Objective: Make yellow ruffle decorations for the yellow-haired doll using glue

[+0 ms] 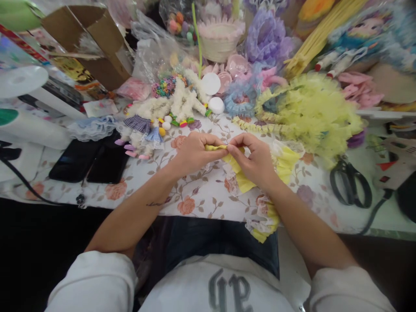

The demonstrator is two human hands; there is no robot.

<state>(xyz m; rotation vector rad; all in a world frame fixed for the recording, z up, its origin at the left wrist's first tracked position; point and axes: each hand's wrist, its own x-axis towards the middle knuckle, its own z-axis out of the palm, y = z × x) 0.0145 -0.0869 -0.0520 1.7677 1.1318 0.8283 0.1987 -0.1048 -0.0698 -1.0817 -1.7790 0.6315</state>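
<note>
My left hand (194, 151) and my right hand (255, 159) meet over the floral tablecloth (201, 197), both pinching the same strip of yellow fabric with white lace trim (242, 178). The fingers of both hands are closed on its folded top edge. The strip runs under my right wrist and hangs off the table's front edge near my lap. A heap of yellow ruffled trim (308, 113) lies just behind my right hand.
Black scissors (350, 184) lie at the right beside a glue gun (398, 161). Two dark phones (92, 161) rest at the left. Small doll figures with beads (156, 121), lace rolls, a basket (220, 38) and a cardboard box (94, 41) crowd the back.
</note>
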